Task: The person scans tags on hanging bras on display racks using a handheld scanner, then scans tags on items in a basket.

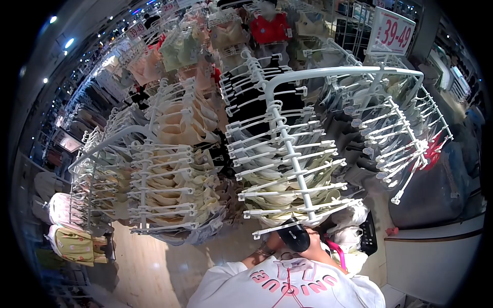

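My left hand (275,242) is in front of my chest, at the near end of a rack of hanging bras, with a bracelet on its wrist. Close beside it is my right hand (312,245). A black rounded object (295,235) with a small pale mark overlaps both hands and hides most of their fingers. I cannot tell whether either hand grips it. Just beyond the hands, a white hanger (303,219) with pale bras (287,217) hangs from the white rack arm (292,154). Below the hands, a pale item (295,267) shows against my white shirt.
Left stands another rack of cream bras (167,190). Right, white hangers (405,149) line a rack arm near a grey bag (431,185). A black basket (370,236), white garments (349,231) and a pink strap (337,252) are right of my hands. A price sign (393,33) stands behind.
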A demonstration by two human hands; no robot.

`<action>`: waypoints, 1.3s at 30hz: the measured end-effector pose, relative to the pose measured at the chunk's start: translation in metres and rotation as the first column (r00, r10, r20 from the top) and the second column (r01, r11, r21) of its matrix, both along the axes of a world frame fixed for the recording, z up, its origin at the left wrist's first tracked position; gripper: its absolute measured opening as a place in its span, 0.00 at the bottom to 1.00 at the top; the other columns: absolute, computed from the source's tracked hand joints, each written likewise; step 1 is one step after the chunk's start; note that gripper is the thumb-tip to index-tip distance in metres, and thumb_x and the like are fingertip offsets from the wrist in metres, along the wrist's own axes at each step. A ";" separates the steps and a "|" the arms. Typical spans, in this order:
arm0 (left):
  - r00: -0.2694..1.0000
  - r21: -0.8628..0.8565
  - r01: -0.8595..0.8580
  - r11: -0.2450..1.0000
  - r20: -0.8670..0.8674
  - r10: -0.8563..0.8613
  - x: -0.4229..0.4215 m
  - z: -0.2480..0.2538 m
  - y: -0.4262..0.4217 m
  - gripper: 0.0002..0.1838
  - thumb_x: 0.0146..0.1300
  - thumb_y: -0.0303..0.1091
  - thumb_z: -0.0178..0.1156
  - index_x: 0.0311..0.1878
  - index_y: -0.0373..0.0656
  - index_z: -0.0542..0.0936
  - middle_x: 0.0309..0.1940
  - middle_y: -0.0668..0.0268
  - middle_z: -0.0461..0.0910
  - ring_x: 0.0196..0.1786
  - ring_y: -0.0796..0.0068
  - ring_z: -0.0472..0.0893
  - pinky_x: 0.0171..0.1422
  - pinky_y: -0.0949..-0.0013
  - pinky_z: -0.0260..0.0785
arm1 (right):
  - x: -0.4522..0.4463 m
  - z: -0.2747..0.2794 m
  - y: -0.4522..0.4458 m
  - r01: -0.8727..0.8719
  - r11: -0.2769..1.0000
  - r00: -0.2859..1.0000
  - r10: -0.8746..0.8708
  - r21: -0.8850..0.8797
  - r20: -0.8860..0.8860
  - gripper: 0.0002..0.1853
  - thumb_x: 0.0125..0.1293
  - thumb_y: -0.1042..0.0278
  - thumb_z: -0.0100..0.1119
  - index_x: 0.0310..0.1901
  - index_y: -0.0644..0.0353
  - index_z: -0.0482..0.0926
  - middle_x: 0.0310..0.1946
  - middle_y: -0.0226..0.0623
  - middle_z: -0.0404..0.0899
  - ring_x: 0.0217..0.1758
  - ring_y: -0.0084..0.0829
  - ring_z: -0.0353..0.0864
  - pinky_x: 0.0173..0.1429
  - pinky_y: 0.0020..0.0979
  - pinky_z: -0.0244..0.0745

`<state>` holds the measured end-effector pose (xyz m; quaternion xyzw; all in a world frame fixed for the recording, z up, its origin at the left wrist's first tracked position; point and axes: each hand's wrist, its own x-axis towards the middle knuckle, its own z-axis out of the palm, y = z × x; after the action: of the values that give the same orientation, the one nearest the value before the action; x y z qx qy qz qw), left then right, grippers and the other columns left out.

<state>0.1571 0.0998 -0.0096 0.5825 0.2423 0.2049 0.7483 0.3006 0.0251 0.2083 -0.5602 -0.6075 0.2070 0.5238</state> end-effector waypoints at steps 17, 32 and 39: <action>0.997 -0.005 0.022 1.000 0.076 -0.021 0.002 0.052 0.009 0.18 0.60 0.33 0.63 0.54 0.42 0.76 0.48 0.65 0.80 0.49 0.71 0.76 0.58 0.65 0.70 | 0.002 -0.021 0.000 -0.026 0.999 0.999 0.026 0.019 0.019 0.15 0.39 0.72 0.72 0.33 0.63 0.81 0.25 0.42 0.80 0.27 0.43 0.81 0.34 0.37 0.76; 0.987 -0.047 0.092 0.995 0.137 -0.085 0.003 0.072 0.006 0.16 0.62 0.32 0.62 0.53 0.43 0.75 0.48 0.66 0.78 0.49 0.73 0.76 0.57 0.68 0.70 | 0.001 -0.017 0.003 -0.049 0.999 0.998 0.048 0.020 0.032 0.11 0.41 0.74 0.72 0.30 0.62 0.82 0.26 0.40 0.81 0.27 0.40 0.82 0.35 0.35 0.77; 0.967 -0.277 0.130 0.952 0.248 -0.060 0.002 0.085 0.005 0.14 0.63 0.31 0.61 0.52 0.43 0.75 0.48 0.67 0.77 0.48 0.75 0.76 0.57 0.69 0.71 | -0.001 -0.008 0.003 -0.041 0.999 0.999 0.041 0.024 -0.017 0.09 0.42 0.77 0.70 0.28 0.62 0.82 0.26 0.39 0.82 0.28 0.39 0.82 0.38 0.35 0.77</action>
<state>0.1588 0.1050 0.0756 0.4488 0.1504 0.1983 0.8583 0.3000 0.0283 0.1999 -0.5395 -0.6166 0.2156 0.5313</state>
